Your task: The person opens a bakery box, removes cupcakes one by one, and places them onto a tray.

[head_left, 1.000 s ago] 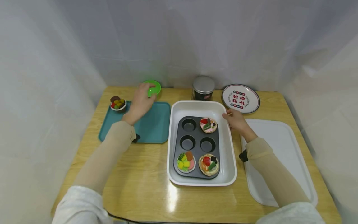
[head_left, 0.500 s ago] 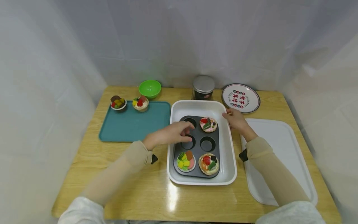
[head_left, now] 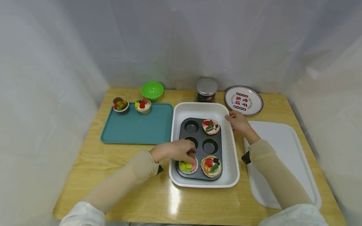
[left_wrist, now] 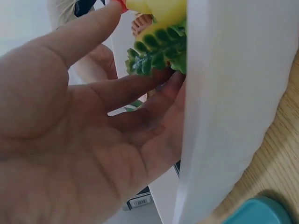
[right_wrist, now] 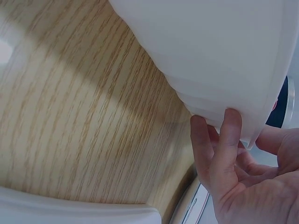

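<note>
In the head view, my left hand (head_left: 178, 151) reaches into the muffin tin (head_left: 199, 172) from the left. Its thumb and fingers close about a toy tart (head_left: 186, 168) with yellow cubes and a pink slice, seated in the near-left cup. The left wrist view shows the tart's green leaf (left_wrist: 156, 49) between thumb and fingers; the white wall hides part of it. My right hand (head_left: 240, 123) grips the right rim of the deep white tray (head_left: 205, 107) that holds the tin. Two more toy tarts (head_left: 211, 166) (head_left: 210, 126) fill the right column's near and far cups.
On the left, a teal tray (head_left: 137, 127) bears a fruit-topped toy cupcake (head_left: 143, 105) and a darker one (head_left: 120, 104). Behind stand a green bowl (head_left: 152, 90), a lidded can (head_left: 206, 90) and a printed plate (head_left: 244, 100). A flat white tray (head_left: 282, 163) lies right.
My left hand has left the cupcake on the teal tray, moved right over the muffin tin, then come nearer and down onto the near-left tart. The right hand stays on the rim.
</note>
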Tool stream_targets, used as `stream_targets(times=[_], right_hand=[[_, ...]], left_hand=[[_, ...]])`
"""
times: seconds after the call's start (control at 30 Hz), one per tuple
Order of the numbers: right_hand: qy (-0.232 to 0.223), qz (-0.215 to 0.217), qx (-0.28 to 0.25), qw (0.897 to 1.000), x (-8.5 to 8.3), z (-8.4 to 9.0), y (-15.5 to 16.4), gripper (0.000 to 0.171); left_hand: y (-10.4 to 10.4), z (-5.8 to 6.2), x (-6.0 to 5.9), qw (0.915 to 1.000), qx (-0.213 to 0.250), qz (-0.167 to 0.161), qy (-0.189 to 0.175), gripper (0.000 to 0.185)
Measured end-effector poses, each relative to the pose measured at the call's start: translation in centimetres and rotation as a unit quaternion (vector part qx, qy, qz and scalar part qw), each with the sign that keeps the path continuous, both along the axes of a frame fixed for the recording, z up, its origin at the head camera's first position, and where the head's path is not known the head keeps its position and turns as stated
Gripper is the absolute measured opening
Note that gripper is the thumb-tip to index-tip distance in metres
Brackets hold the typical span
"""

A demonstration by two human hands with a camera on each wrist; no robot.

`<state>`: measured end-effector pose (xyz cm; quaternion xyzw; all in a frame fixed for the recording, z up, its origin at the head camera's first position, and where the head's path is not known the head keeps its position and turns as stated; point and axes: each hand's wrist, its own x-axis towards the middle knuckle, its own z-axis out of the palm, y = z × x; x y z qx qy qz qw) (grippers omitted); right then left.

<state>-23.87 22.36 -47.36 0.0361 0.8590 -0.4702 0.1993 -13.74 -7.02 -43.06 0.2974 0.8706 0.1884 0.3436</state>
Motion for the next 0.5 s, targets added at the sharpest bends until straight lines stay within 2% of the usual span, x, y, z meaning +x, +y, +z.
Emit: stream_targets(times=[0.23, 0.5], right_hand=[[-0.005, 0.0, -0.004, 1.0, 0.06, -0.03, -0.04, 0.052], [-0.003, 0.001, -0.008, 1.0, 0.14, 0.0, 0.02, 0.051]], left_hand=[[0.02, -0.01, 0.55, 0.9998, -0.008, -0.016, 0.0, 0.046], [0.06, 0.1, 0.66, 0.9998, 0.008, -0.006, -0.02, 0.035]])
